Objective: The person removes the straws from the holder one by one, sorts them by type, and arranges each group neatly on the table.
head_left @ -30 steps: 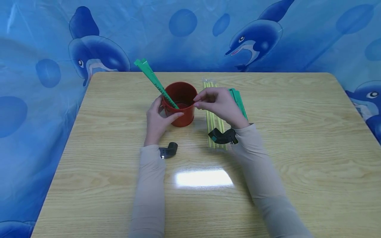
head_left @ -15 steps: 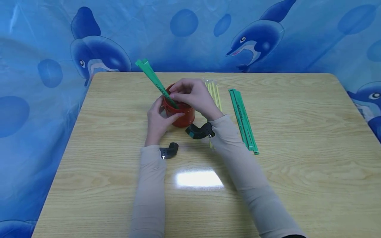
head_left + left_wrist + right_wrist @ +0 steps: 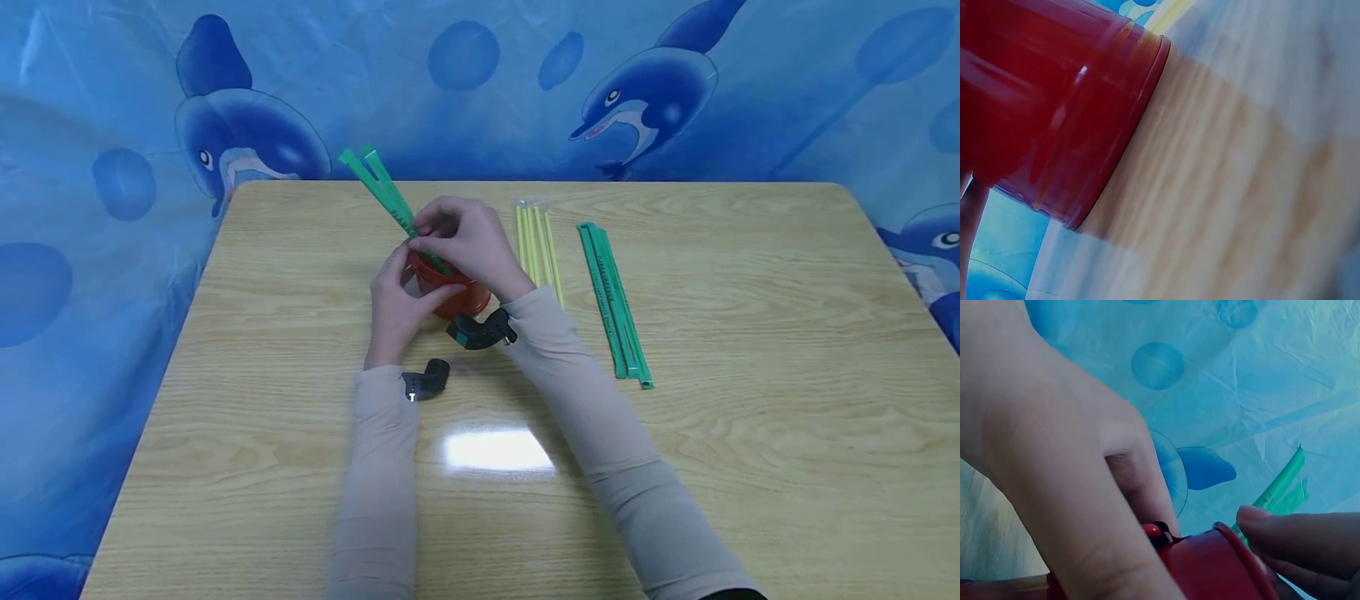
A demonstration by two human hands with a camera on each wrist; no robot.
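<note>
A small red bucket [image 3: 461, 300] stands on the table. My left hand [image 3: 393, 312] grips it from the left, thumb across its front and fingers behind. In the left wrist view the bucket [image 3: 1054, 106] fills the upper left, its base against the wood. Two slim green packets [image 3: 395, 207] with dark lettering lean out of it to the upper left, their tops spread apart. My right hand [image 3: 468, 237] is over the bucket and pinches the packets near the rim. In the right wrist view a right fingertip [image 3: 1254, 514] presses against the green packet [image 3: 1282, 478].
Yellow sticks [image 3: 536, 242] in clear wrap lie right of the bucket, partly under the right forearm. Further right, several more green packets [image 3: 615, 304] lie side by side. A blue dolphin-print sheet [image 3: 465, 100] hangs behind the wooden table [image 3: 750, 375].
My right hand has moved left, from the bucket's right rim across its mouth to the green packets. The packets' tops have spread slightly apart. My left hand stays on the bucket.
</note>
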